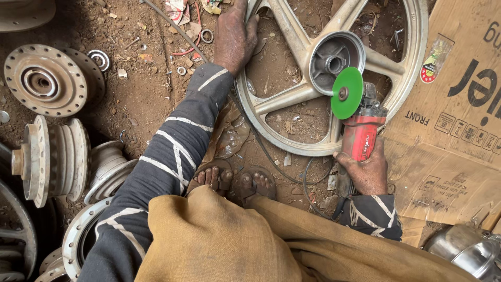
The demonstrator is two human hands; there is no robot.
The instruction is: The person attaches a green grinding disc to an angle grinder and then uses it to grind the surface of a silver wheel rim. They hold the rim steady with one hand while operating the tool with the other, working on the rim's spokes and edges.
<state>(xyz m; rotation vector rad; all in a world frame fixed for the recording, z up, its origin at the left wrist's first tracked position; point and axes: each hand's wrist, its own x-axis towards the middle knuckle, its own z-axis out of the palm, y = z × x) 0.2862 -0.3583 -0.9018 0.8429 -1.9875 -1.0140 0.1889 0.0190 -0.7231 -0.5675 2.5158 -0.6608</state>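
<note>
A silver alloy wheel (292, 96) with several spokes lies flat on the dirt in front of me. My left hand (235, 36) presses down on its far left rim, fingers closed over the edge. My right hand (368, 169) grips the red body of an angle grinder (362, 133). The grinder's green disc (346, 93) stands over the wheel, just right of the central hub (334, 57). My sandalled feet (235, 180) rest against the near rim of the wheel.
Several metal wheel hubs (44, 81) and drums (52, 159) lie on the dirt at the left. Flattened brown cardboard (449, 130) covers the ground at the right. A shiny metal part (467, 250) sits at bottom right. The grinder's cable (271, 156) runs under the wheel's near edge.
</note>
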